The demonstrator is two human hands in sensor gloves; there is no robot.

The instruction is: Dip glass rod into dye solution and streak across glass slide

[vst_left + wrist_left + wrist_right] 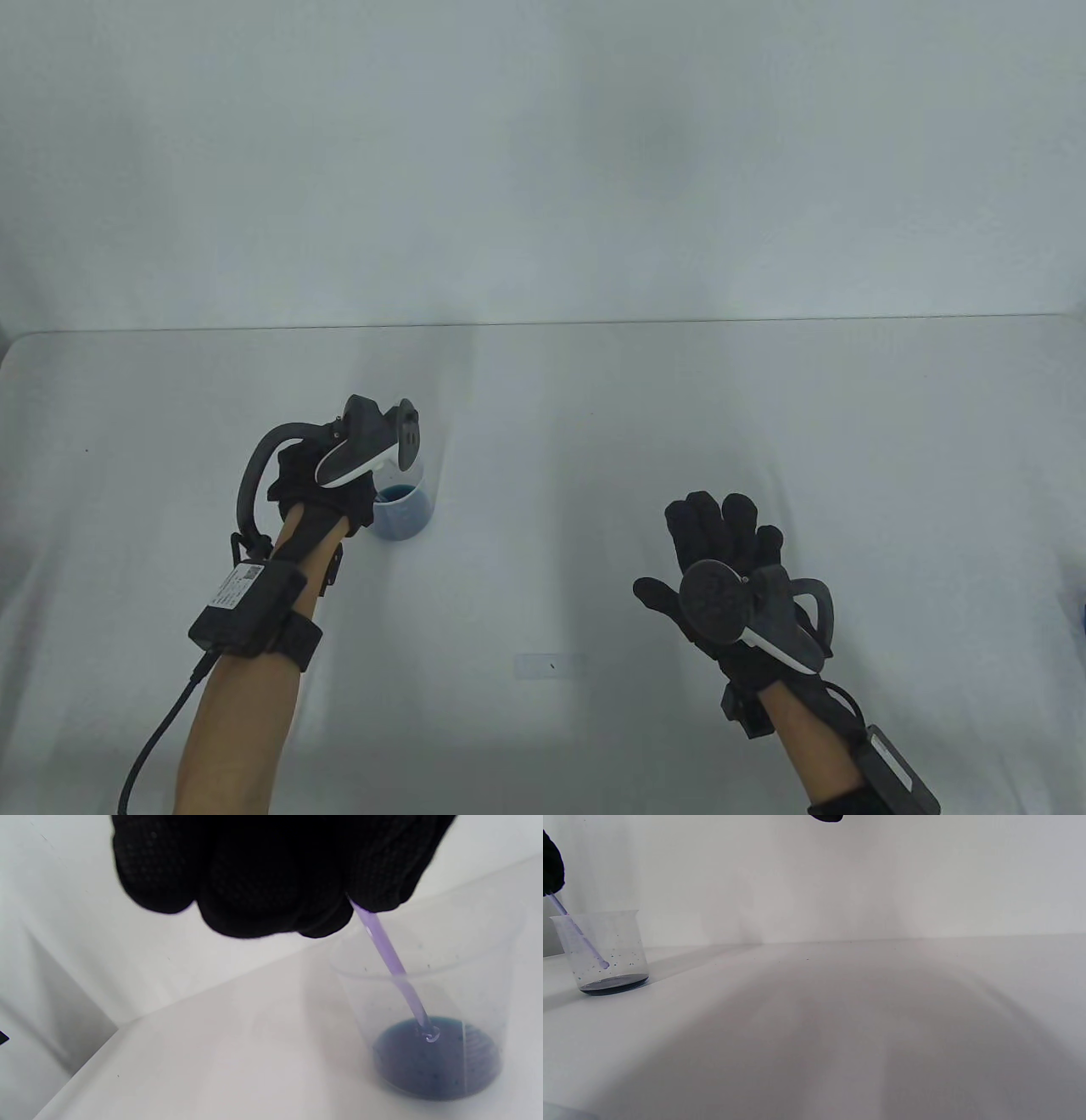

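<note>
Now | left hand (pixel 271 870) grips slim lilac glass rod (pixel 392 965), rounded tip in dark blue dye (pixel 437 1063) | clear tapered beaker (pixel 428 1005) | right hand (pixel 721 560) spread flat, fingers open.

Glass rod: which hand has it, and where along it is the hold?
The left hand grips the rod by its upper end; the lower tip is inside the beaker. The right hand holds nothing.
</note>
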